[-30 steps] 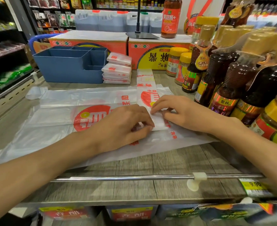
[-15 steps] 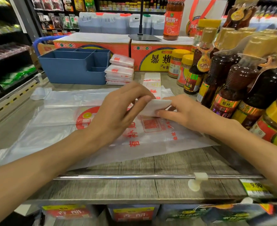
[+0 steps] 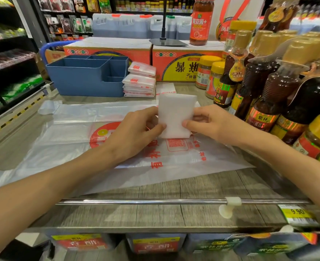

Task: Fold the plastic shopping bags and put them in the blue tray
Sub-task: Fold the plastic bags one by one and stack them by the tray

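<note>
Folded bag (image 3: 176,114) pinched upright between both hands, above a flat bag (image 3: 117,147).

Left hand (image 3: 136,132) grips the folded bag's left edge, thumb on its near face; right hand (image 3: 210,125) grips the right edge the same way. Lifted off the flat bag spread beneath both hands on the counter (image 3: 155,213). Beyond the left hand, well apart: blue tray (image 3: 85,80), with a stack (image 3: 139,80) of folded bags just beside its right wall. Right of the right hand, near: sauce bottles (image 3: 268,87).
</note>
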